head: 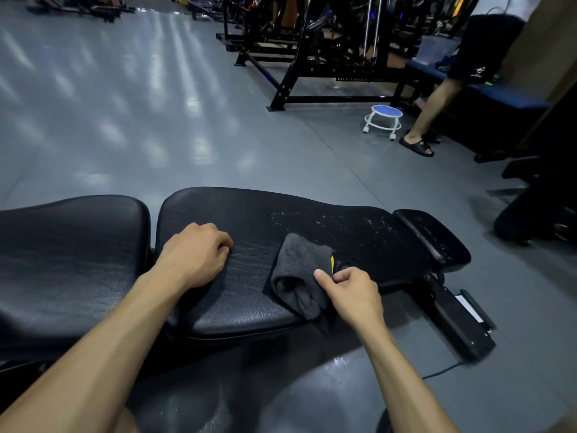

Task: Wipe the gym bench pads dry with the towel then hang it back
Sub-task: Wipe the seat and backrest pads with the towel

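A black gym bench lies across the view with a left pad (71, 254), a long middle pad (281, 220) and a small end pad (434, 235) on the right. Water droplets speckle the far right part of the middle pad and the end pad. A bunched dark grey towel (299, 270) with a yellow tag lies on the middle pad's near right edge. My right hand (349, 292) pinches the towel's near side between thumb and fingers. My left hand (196, 254) rests on the middle pad with fingers curled, holding nothing.
A person in black shorts and sandals (418, 145) stands at the far right near a blue bench (499, 92). A small white wheeled stool with a blue seat (384, 120) stands on the grey floor. Black weight racks (312, 57) fill the back.
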Motion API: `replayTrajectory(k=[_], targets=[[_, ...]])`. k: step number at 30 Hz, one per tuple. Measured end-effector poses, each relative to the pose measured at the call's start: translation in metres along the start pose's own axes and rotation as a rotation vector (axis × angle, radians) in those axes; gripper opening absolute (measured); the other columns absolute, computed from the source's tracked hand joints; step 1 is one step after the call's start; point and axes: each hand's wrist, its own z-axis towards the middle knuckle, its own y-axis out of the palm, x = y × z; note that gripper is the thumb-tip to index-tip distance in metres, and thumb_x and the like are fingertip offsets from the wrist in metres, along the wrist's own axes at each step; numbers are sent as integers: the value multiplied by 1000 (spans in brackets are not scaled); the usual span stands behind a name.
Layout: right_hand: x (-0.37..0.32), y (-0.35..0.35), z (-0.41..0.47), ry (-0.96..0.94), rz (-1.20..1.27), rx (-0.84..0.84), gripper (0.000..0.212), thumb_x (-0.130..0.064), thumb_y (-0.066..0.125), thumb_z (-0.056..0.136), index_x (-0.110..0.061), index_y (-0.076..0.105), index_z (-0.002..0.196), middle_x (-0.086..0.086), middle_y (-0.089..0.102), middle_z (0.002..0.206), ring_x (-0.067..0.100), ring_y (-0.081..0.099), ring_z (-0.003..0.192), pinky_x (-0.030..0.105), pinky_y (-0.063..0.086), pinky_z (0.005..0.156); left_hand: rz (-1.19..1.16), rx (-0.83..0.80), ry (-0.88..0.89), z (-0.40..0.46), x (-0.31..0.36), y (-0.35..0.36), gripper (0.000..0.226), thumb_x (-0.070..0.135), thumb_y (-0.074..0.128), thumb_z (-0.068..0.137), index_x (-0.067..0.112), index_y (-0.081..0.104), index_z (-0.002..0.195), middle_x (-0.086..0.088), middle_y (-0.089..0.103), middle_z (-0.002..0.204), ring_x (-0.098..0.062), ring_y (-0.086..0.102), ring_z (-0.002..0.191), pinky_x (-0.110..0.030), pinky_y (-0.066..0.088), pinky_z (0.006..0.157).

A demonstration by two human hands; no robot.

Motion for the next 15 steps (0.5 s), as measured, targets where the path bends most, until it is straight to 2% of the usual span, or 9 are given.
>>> replayTrajectory(k=[2, 4, 6, 9, 10, 13, 15], targets=[[-8, 4, -4, 13, -75, -16, 51, -65, 69, 80, -24, 61, 108, -2, 69, 102, 27, 64, 103, 34, 45, 78, 2, -18, 4, -3, 6, 1, 32, 32, 44, 100, 37, 69, 119, 8, 62, 128, -24, 55, 120, -46, 53, 92], [-11, 7, -7, 11, -49, -39, 49, -57, 73, 81, -23, 56, 113, -2, 70, 100, 24, 64, 102, 35, 49, 79, -13, -28, 19, -5, 12, 3, 32, 33, 44, 100, 37, 68, 121, 9, 62, 130, -24, 55, 121, -46, 53, 93], [-12, 6, -9, 6, 181, -47, 45, -44, 79, 78, -20, 57, 109, 0, 73, 91, 21, 68, 93, 40, 56, 81, -36, -39, 42, -8, 19, 5, 31, 32, 45, 100, 36, 66, 123, 9, 64, 129, -24, 56, 122, -45, 53, 94], [-12, -2, -19, 79, 702, -138, 42, -22, 82, 82, -16, 55, 113, 14, 73, 97, 19, 70, 79, 38, 61, 63, -61, -44, 76, -10, 28, 7, 32, 31, 45, 101, 36, 65, 126, 11, 65, 129, -22, 57, 124, -42, 51, 96], [-9, -4, -23, 94, 751, -167, 43, -19, 81, 84, -16, 53, 116, 15, 71, 98, 19, 68, 77, 36, 61, 60, -68, -44, 83, -10, 30, 8, 32, 31, 46, 101, 36, 64, 127, 11, 66, 129, -22, 57, 124, -40, 51, 96], [-1, -2, -34, 80, 607, -205, 50, -26, 80, 85, -17, 51, 124, 9, 63, 96, 19, 65, 80, 37, 63, 60, -74, -51, 90, -11, 34, 8, 32, 31, 46, 101, 35, 64, 128, 11, 66, 129, -20, 59, 122, -37, 51, 95], [-2, 4, -37, 28, 478, -176, 52, -29, 79, 84, -25, 48, 126, 5, 61, 97, 22, 68, 83, 29, 60, 55, -84, -52, 85, -11, 36, 9, 32, 30, 46, 102, 34, 64, 128, 11, 66, 129, -19, 59, 122, -36, 51, 94]])
